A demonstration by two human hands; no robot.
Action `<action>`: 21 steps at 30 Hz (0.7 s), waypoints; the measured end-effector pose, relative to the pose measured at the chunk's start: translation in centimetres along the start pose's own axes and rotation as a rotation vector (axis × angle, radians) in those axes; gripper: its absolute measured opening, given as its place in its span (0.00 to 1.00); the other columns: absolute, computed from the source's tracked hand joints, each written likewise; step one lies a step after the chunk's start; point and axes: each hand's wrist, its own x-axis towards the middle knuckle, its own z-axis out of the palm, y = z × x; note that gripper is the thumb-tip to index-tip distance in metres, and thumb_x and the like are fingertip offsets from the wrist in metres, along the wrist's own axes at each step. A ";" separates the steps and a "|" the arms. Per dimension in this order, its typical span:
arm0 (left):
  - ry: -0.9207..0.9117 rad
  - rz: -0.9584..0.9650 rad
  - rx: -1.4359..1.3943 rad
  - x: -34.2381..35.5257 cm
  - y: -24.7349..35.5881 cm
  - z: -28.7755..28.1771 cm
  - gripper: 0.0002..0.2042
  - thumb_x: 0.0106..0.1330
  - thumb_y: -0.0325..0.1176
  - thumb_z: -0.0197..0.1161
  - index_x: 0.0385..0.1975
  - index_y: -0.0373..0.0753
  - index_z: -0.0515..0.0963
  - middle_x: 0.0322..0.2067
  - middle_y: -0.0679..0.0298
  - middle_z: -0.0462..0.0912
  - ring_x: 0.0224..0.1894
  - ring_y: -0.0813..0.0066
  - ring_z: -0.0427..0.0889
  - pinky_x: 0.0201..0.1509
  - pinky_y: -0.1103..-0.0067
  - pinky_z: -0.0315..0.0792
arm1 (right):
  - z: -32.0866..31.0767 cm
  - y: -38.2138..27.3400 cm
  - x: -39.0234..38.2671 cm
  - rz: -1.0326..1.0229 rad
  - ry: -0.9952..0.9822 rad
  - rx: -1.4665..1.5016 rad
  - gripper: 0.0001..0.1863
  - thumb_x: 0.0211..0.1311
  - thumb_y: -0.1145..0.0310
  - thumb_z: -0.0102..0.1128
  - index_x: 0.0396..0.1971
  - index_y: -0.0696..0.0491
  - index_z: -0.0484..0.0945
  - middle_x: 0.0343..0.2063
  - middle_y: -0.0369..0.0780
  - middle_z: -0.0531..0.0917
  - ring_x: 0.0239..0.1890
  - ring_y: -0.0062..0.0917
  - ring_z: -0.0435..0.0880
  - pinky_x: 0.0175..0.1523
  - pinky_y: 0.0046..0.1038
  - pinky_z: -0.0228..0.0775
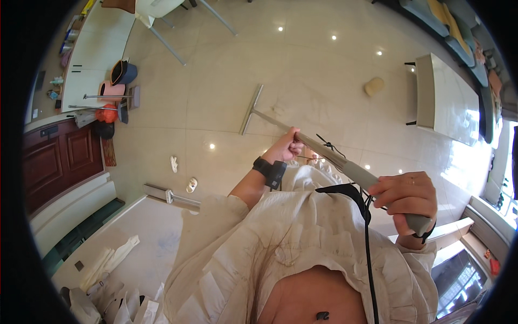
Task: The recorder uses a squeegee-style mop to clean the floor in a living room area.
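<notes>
A long grey floor squeegee (345,164) slants across in front of me, its thin T-shaped head (251,110) on the tiles toward the middle of the floor. My left hand (287,147) is closed round the shaft partway down, and a dark strap with a small device circles that wrist. Near the top end, my right hand (408,195) wraps its fingers about the thicker grip. A black cord (368,254) hangs down my front close to the handle.
Ahead to the right lies a round tan object (373,86) near a low white table (448,89). A white chair (156,9) stands far left. Slippers (191,185) lie on the left floor, with bins (123,72) and long-handled tools along the cabinet. A reddish door (62,162) is at left.
</notes>
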 end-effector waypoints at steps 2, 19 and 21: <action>-0.029 0.010 -0.001 0.6 -1.2 1.3 0.14 0.63 0.41 0.56 0.17 0.46 0.68 0.11 0.77 0.59 0.12 0.89 0.56 0.17 0.89 0.50 | -0.4 -0.8 -1.0 0.039 0.061 -0.015 0.04 0.43 0.74 0.53 0.14 0.54 0.70 0.19 0.41 0.80 0.27 0.35 0.84 0.35 0.32 0.80; 0.021 -0.035 0.338 6.6 -2.2 9.9 0.12 0.64 0.40 0.52 0.22 0.42 0.67 0.15 0.72 0.63 0.13 0.88 0.55 0.14 0.88 0.50 | -4.1 -3.9 -6.6 0.068 0.366 -0.199 0.12 0.54 0.63 0.55 0.17 0.54 0.73 0.18 0.41 0.81 0.25 0.36 0.85 0.34 0.32 0.79; 0.012 0.024 0.400 8.5 -0.6 10.3 0.13 0.63 0.43 0.53 0.22 0.42 0.67 0.15 0.72 0.62 0.13 0.87 0.55 0.14 0.89 0.49 | -3.9 -3.4 -6.8 0.115 0.314 -0.218 0.07 0.50 0.68 0.58 0.18 0.55 0.74 0.22 0.42 0.82 0.30 0.37 0.85 0.35 0.32 0.79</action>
